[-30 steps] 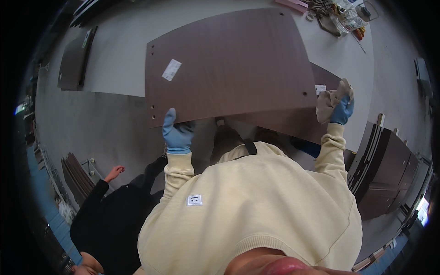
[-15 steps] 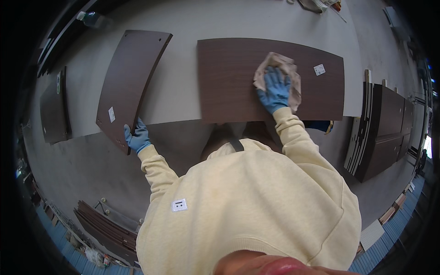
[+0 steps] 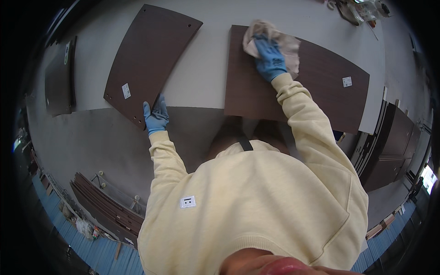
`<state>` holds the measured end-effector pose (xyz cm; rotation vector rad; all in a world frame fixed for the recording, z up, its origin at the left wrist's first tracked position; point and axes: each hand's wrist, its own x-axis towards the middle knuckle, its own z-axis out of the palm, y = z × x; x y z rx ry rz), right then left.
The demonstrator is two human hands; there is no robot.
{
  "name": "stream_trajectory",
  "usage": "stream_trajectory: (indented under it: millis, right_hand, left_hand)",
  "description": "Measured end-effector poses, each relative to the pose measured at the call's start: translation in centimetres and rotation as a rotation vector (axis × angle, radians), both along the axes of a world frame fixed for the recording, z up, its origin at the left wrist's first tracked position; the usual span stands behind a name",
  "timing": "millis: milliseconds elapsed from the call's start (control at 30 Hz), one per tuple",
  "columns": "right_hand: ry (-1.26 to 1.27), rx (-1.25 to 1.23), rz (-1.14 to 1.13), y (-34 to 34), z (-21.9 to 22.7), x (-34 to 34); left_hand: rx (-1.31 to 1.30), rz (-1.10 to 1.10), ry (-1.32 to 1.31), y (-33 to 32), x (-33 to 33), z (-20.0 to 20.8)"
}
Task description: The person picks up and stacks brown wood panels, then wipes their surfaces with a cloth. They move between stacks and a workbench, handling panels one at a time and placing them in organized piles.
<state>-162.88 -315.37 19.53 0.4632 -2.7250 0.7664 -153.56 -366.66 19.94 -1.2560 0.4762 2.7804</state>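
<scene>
A dark brown board [image 3: 321, 75] with a small white label lies flat on the pale table [image 3: 197, 89] in front of me. On it my right hand [image 3: 270, 57], in a blue glove, presses a beige cloth [image 3: 288, 48] near the far left corner; part of the cloth hangs past the far edge. To the left, a second dark brown board [image 3: 149, 55], with holes near its ends and a white label, lies at a slant, its near corner sticking out over the table's front edge. My blue-gloved left hand [image 3: 156, 119] grips that near corner, thumb on top and fingers round the side edge.
Another brown board [image 3: 59, 80] is at the far left. Stacked brown panels [image 3: 389, 146] stand to the right, and more long panels [image 3: 107, 208] lie on a rack low at the left. A clear plastic bag [image 3: 366, 9] and other items sit at the table's far right.
My right hand has slid the cloth from the middle of the right board to its far left corner. My left hand keeps its grip on the left board. The view has shifted.
</scene>
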Motion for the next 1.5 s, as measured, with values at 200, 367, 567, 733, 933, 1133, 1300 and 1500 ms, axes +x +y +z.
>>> stream_trajectory:
  millis: [200, 367, 567, 733, 933, 1133, 1300, 1500]
  right_hand:
    - [-0.975, -0.208, 0.719, -8.3, 10.5, 14.4]
    - [-0.903, -0.945, 0.138, -4.9, 14.1, 14.2]
    - [-0.163, 0.085, 0.388, -8.1, 6.9, 15.2]
    - [-0.139, 0.121, -0.15, 4.0, 2.0, 18.3]
    - [-0.621, -0.092, -1.644, 37.0, 8.2, 28.1]
    - [0.193, 0.076, -1.122, 36.8, 6.7, 25.1]
    - [-0.126, 0.104, -0.348, 24.9, 4.7, 12.6]
    - [-0.024, 0.152, -0.896, 40.7, 2.4, 12.0]
  left_hand:
    - [-0.546, -0.482, -0.386, 1.5, -0.1, 2.9]
    - [-0.807, -0.8, -0.339, 5.0, 1.5, 7.1]
    - [-0.623, -0.828, -0.143, 17.5, 4.0, 4.9]
    - [-0.641, -0.917, -0.347, 23.9, 5.3, 3.7]
    - [-0.576, -0.92, -0.378, 23.6, 5.0, 2.3]
    - [-0.564, -0.812, -0.408, 22.9, 6.0, -0.9]
    - [-0.389, -0.681, -0.382, 23.9, 5.9, -1.0]
    - [-0.317, -0.605, -0.279, 25.0, 6.0, 0.6]
